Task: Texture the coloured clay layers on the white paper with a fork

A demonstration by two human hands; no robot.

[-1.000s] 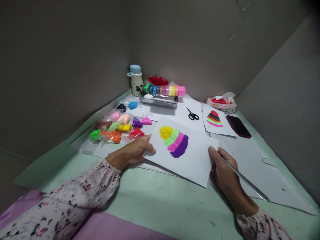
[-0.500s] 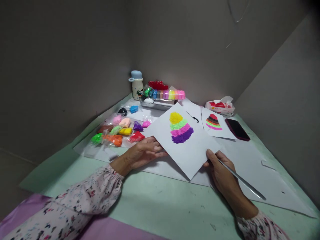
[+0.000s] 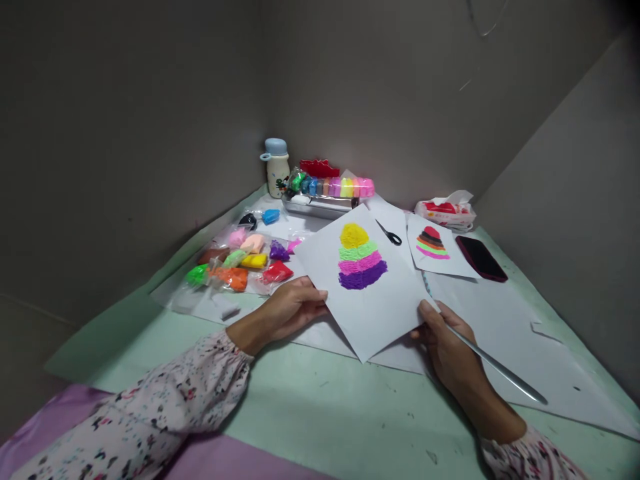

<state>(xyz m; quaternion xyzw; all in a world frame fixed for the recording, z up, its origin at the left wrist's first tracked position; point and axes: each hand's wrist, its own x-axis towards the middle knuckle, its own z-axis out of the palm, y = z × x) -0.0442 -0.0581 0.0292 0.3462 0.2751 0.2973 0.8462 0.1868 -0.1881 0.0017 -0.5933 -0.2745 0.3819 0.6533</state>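
Note:
A white sheet of paper (image 3: pixel 370 320) is held up above the table between both hands. On it is a cone-like shape of textured clay (image 3: pixel 363 257) in yellow, green, pink and purple bands. My left hand (image 3: pixel 295 307) pinches the sheet's left edge, thumb on top. With thumb and fingers, my right hand (image 3: pixel 447 340) grips the right corner. That same hand also has a thin silver metal tool (image 3: pixel 505 373), whose flat end points down to the right; its other end is partly hidden by the hand.
Bagged coloured clay (image 3: pixel 230 277) lies at left. Behind are a bottle (image 3: pixel 277 173), a grey tray (image 3: pixel 320 211) and packed clay bars (image 3: pixel 345 187). Scissors (image 3: pixel 393 235), a second banded picture (image 3: pixel 450 267), a phone (image 3: pixel 481 259) and a tissue pack (image 3: pixel 445 212) are at right.
My left thumb has come down onto the paper's left edge, where the hand was beneath it before. The sheet has turned slightly, and more of the scissors shows.

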